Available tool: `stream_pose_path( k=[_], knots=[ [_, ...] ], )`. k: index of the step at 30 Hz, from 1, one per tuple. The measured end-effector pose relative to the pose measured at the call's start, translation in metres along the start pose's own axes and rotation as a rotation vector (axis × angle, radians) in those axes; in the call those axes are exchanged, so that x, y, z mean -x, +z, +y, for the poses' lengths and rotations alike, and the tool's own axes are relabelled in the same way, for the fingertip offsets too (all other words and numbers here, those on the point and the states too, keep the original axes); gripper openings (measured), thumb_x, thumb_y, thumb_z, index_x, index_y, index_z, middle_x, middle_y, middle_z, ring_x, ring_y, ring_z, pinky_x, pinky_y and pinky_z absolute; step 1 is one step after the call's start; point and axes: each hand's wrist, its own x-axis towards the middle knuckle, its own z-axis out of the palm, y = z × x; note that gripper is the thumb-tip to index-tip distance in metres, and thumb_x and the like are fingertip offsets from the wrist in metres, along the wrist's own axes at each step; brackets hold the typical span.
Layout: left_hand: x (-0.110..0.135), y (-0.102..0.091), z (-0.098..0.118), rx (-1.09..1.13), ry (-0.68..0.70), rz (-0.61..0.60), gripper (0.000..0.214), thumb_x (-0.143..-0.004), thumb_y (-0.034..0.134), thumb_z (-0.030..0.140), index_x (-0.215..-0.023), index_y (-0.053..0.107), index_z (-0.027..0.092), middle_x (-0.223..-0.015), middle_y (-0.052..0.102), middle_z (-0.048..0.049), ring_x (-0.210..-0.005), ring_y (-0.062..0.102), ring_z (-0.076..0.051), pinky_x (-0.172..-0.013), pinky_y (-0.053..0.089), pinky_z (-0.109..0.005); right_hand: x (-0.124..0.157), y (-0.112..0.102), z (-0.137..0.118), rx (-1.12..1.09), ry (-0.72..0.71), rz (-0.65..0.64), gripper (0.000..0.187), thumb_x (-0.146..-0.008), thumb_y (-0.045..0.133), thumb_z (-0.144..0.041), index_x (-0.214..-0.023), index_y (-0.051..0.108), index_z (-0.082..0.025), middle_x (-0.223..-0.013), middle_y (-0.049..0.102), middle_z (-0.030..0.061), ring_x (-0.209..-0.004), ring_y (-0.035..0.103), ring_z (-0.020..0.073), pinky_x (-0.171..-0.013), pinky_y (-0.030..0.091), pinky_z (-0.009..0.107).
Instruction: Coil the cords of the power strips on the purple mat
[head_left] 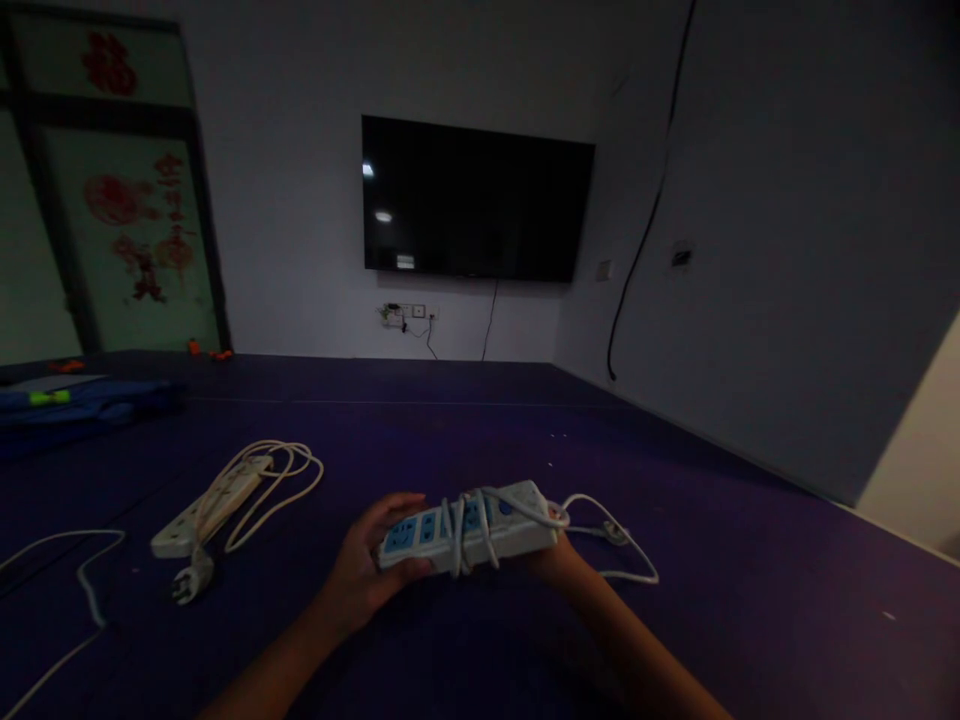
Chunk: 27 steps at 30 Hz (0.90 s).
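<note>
Power strip point(427, 527) in left hand point(367, 567) and right hand point(553, 563), cord point(487, 530) wound round

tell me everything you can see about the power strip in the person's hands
The power strip is a long white block, apparently plastic, with blue socket panels along its top. Its pale cord wraps around the middle, and loose loops trail off to the right. It slants in view, right end higher, above a purple surface. The left hand grips its left end, thumb in front; the right hand, partly hidden, supports the other.
</note>
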Motion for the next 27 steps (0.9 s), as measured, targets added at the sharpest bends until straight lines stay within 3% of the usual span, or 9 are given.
stream_pose_path(
  k=[2,4,7,10,16,20,24,27],
  knots=[
    [-0.001,0.001,-0.001,-0.023,0.015,0.068,0.056,-0.058,0.077,0.031,-0.107,0.054,0.019,-0.109,0.065,-0.0111,-0.100,0.062,-0.026,-0.087,0.049,-0.035,-0.001,0.007,-0.004,0.100,0.017,0.000,0.025,-0.077,0.053,-0.011,-0.095,0.067,-0.018,-0.095,0.071,0.0079,-0.087,0.066,0.0205,-0.075,0.051,0.028],
    [-0.002,0.002,-0.004,-0.045,0.026,0.144,0.055,-0.059,0.077,0.031,-0.107,0.054,0.018,-0.108,0.066,-0.0110,-0.101,0.061,-0.026,-0.087,0.049,-0.035,-0.004,0.008,-0.013,0.285,0.035,-0.097,0.029,-0.075,0.051,-0.006,-0.096,0.067,-0.018,-0.098,0.070,0.0103,-0.091,0.065,0.0230,-0.078,0.049,0.030],
    [-0.005,0.001,-0.008,-0.061,0.037,0.263,0.056,-0.060,0.075,0.035,-0.108,0.053,0.017,-0.109,0.065,-0.0114,-0.100,0.062,-0.026,-0.086,0.050,-0.035,-0.008,0.002,-0.034,0.587,0.087,-0.287,0.036,-0.081,0.046,-0.009,-0.110,0.062,-0.021,-0.090,0.071,0.0097,-0.080,0.068,0.0221,-0.067,0.048,0.028],
    [-0.009,-0.002,-0.012,-0.104,0.059,0.390,0.055,-0.061,0.073,0.039,-0.107,0.052,0.016,-0.108,0.064,-0.0112,-0.097,0.063,-0.025,-0.084,0.050,-0.036,-0.009,-0.003,-0.049,0.679,0.072,-0.344,0.043,-0.085,0.043,-0.014,-0.126,0.050,-0.025,-0.087,0.071,0.0081,-0.075,0.068,0.0208,-0.061,0.045,0.026],
    [-0.016,-0.017,-0.018,-0.371,0.144,0.592,0.046,-0.068,0.067,0.046,-0.101,0.056,0.016,-0.098,0.065,-0.0090,-0.089,0.063,-0.025,-0.079,0.051,-0.038,-0.006,0.001,-0.050,0.739,-0.051,-0.371,0.025,-0.079,0.045,-0.009,-0.092,0.064,-0.017,-0.084,0.068,0.0092,-0.079,0.063,0.0204,-0.069,0.042,0.028],
    [-0.020,-0.030,-0.027,-0.595,0.199,0.599,0.045,-0.071,0.062,0.047,-0.103,0.057,0.016,-0.097,0.064,-0.0101,-0.089,0.062,-0.026,-0.079,0.050,-0.042,-0.005,0.002,-0.043,0.744,-0.191,-0.236,0.026,-0.079,0.047,-0.006,-0.094,0.064,-0.019,-0.084,0.067,0.0063,-0.079,0.060,0.0188,-0.075,0.040,0.030],
    [-0.018,-0.029,-0.034,-0.859,0.308,0.474,0.036,-0.072,0.062,0.037,-0.103,0.058,0.018,-0.098,0.063,-0.0100,-0.093,0.060,-0.028,-0.083,0.048,-0.045,-0.003,-0.005,-0.040,0.714,-0.364,0.112,0.030,-0.082,0.045,-0.003,-0.098,0.064,-0.020,-0.083,0.068,0.0040,-0.076,0.059,0.0162,-0.072,0.038,0.029],
    [-0.012,-0.018,-0.035,-0.940,0.405,0.329,0.033,-0.073,0.061,0.028,-0.105,0.058,0.020,-0.104,0.063,-0.0097,-0.098,0.058,-0.027,-0.086,0.047,-0.044,-0.002,-0.014,-0.039,0.716,-0.489,0.332,0.030,-0.086,0.042,-0.005,-0.102,0.063,-0.020,-0.086,0.068,0.0035,-0.075,0.059,0.0143,-0.076,0.037,0.031]
  ],
)
